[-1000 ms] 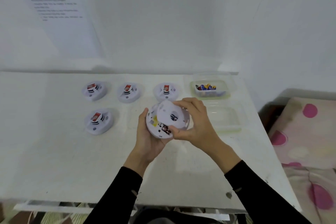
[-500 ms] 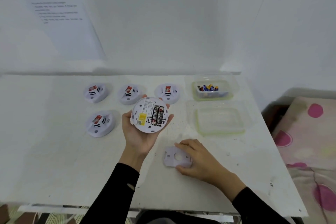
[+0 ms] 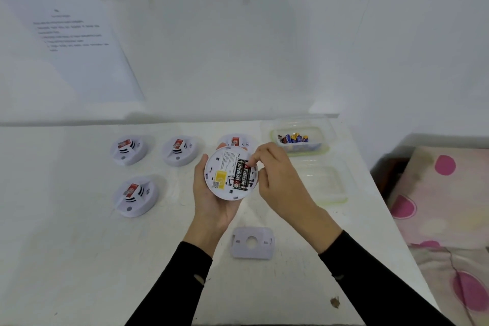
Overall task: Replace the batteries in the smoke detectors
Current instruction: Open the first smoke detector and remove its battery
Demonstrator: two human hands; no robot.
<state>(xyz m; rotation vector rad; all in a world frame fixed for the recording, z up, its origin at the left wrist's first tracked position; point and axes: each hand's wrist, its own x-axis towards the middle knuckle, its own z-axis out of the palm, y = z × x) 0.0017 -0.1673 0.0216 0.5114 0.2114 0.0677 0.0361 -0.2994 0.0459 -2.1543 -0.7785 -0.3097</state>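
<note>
Left hand (image 3: 211,201) cradles upturned smoke detector (image 3: 223,164) above table (image 3: 79,246), fingers curled round rim. Right hand (image 3: 280,174) curled, fingertips (image 3: 252,161) pinching upper end of black batteries (image 3: 241,177) seated in detector back. Mounting plate (image 3: 252,246) flat on table, just below hands

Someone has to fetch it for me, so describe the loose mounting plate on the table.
On the white table, look toward the near edge, between the two black sleeves. The mounting plate lies flat there, alone. Unlike the round domed smoke detectors farther back, it is a flat rounded rectangle with a centre hole.
</note>
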